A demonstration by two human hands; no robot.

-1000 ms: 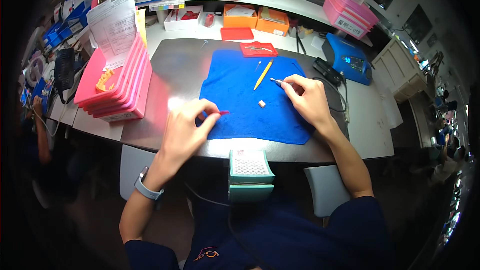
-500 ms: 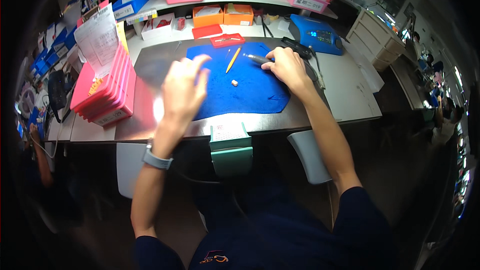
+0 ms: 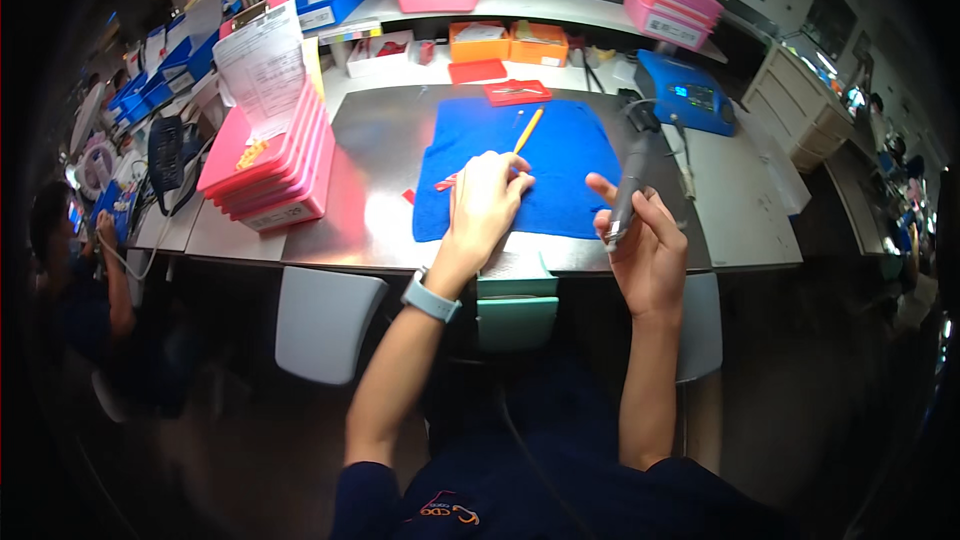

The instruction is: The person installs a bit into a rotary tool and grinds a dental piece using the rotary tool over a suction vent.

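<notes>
My right hand point(image 3: 650, 255) holds a dark grey rotary handpiece point(image 3: 632, 185) at a tilt, above the right front edge of the blue cloth point(image 3: 570, 202). Its cord loops up behind it. Over the cloth's middle, my left hand point(image 3: 488, 198) is lowered with its fingers curled together; what they hold, if anything, is hidden. Just beyond those fingers lies a yellow-orange pencil point(image 3: 530, 128). A small red object point(image 3: 446, 182) shows at the left hand's outer side. The small whitish piece seen on the cloth earlier is out of sight.
Stacked pink trays point(image 3: 275, 175) with papers stand at the left. A red shallow tray point(image 3: 518, 92) and orange boxes point(image 3: 480, 44) sit at the back. At the back right stands a blue control box point(image 3: 690, 90). A green drawer point(image 3: 516, 315) juts from the front edge.
My right hand has lifted the handpiece off the cloth and drawn it nearer. My left hand has come down onto the cloth, its fingers closing. The view has shifted left.
</notes>
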